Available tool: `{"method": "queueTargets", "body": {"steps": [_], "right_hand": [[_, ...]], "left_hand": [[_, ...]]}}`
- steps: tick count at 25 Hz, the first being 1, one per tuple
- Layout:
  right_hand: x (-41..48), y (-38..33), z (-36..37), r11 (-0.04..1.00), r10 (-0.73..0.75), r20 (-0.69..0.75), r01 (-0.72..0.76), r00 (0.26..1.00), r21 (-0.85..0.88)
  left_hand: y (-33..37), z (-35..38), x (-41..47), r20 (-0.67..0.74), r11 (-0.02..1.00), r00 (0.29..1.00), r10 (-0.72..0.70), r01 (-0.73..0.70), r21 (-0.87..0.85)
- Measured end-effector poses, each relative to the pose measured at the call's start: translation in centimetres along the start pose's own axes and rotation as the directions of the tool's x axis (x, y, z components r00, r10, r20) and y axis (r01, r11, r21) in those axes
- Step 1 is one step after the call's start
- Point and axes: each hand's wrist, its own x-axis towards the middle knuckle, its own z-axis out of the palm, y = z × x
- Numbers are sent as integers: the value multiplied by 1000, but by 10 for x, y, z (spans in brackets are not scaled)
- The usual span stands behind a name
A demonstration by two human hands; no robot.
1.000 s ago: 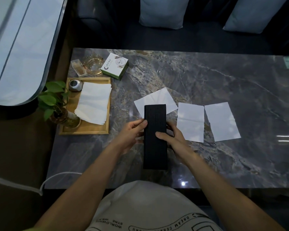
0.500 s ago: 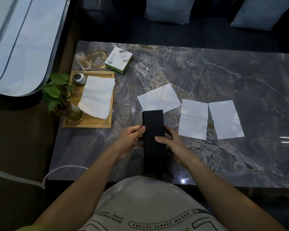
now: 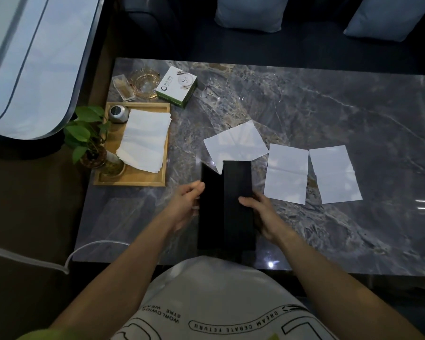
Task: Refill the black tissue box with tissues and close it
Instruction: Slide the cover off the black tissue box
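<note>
The long black tissue box now shows as two black parts side by side near the table's front edge. My left hand (image 3: 185,204) grips the left part (image 3: 210,217) at its edge. My right hand (image 3: 261,215) holds the right part (image 3: 238,190), thumb on its top face. Three loose white tissues lie flat behind and to the right: one (image 3: 236,143) just past the box, a second (image 3: 286,174), a third (image 3: 334,174). A stack of white tissues (image 3: 145,141) lies on the wooden tray (image 3: 130,181) at the left.
On the dark marble table (image 3: 329,114), far left, stand a green-and-white carton (image 3: 177,85), a glass ashtray (image 3: 144,82) and a small clear holder (image 3: 123,87). A potted plant (image 3: 91,143) and a small metal jar (image 3: 118,114) sit on the tray. A sofa with cushions lies beyond.
The black box, one closed piece before, has come apart into two side-by-side parts. My left hand has drawn its part to the left; my right hand stays on the other.
</note>
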Motion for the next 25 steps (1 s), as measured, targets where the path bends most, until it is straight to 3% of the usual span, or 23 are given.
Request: {"method": "queueTargets", "body": {"steps": [4, 12, 17, 20, 25], "right_hand": [[-2, -1, -8, 997, 40, 13, -41, 999, 60], [-12, -12, -14, 973, 203, 17, -203, 979, 113], [-3, 3, -25, 996, 58, -105, -51, 993, 70], [-1, 9, -34, 993, -84, -246, 61, 966, -100], [-5, 6, -33, 914, -254, -212, 162, 944, -373]], "left_hand": [[3, -8, 1, 33, 1000, 999, 12, -12, 7], [-6, -30, 1, -55, 992, 998, -14, 7, -123], [-6, -41, -2, -76, 992, 997, 5, -14, -123], [-5, -47, -3, -80, 994, 997, 16, -25, -108], [-4, -43, -2, -80, 995, 997, 21, -29, -94]]}}
